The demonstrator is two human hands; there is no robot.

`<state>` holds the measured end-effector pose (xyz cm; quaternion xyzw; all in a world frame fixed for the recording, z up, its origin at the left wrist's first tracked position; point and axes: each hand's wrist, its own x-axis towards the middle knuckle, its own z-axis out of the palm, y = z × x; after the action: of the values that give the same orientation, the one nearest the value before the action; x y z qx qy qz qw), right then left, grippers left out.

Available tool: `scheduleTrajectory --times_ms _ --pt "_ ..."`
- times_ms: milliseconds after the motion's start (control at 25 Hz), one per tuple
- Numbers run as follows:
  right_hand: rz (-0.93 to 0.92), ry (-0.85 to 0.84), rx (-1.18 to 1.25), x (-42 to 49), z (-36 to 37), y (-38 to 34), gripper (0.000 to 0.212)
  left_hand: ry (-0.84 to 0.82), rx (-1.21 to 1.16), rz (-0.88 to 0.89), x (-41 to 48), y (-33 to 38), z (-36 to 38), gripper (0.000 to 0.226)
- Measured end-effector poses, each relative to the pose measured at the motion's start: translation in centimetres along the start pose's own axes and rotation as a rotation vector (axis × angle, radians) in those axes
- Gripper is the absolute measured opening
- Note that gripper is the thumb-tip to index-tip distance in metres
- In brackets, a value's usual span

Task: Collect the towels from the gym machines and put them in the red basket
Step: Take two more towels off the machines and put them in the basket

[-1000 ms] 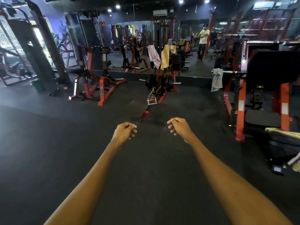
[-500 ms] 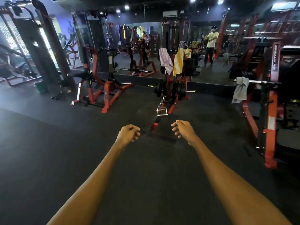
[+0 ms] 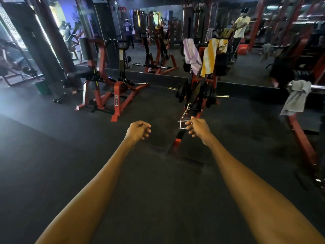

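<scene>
The left hand (image 3: 139,129) and right hand (image 3: 198,126) are held curled, empty. A purple towel (image 3: 192,55) and yellow towel (image 3: 210,57) are draped on the machine (image 3: 197,97) beyond them, a grey towel (image 3: 297,97) far right.

Towels (image 3: 192,57) on middle machine (image 3: 197,97); another towel (image 3: 297,97) on bar (image 3: 318,86), right.

left hand (image 3: 138,130): loose fist | right hand (image 3: 197,128): fingers curled (both arms outstretched)
</scene>
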<state>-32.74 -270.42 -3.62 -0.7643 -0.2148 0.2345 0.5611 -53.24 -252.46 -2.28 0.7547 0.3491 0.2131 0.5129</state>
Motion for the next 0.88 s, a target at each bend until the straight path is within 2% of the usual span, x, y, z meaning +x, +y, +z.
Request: scheduleTrajectory --times_ms 200,440,720,880 --pt "0.019 -0.019 0.006 15.8 4.1 -3.7 0.042 0.048 0.005 -0.021 14.7 0.8 -2.8 0.022" --pt "0.013 -0.03 -0.029 32.2 11.3 -6.4 0.043 0.077 -0.009 -0.032 31.9 -2.0 -7.6 0.022" --pt "0.048 0.022 -0.011 48.9 20.2 -9.7 0.042 -0.009 -0.033 -0.01 52.0 -4.2 -13.1 0.022" --pt "0.04 0.055 -0.024 58.4 24.3 -13.1 0.042 -0.001 -0.027 -0.005 62.8 -3.9 -16.3 0.021"
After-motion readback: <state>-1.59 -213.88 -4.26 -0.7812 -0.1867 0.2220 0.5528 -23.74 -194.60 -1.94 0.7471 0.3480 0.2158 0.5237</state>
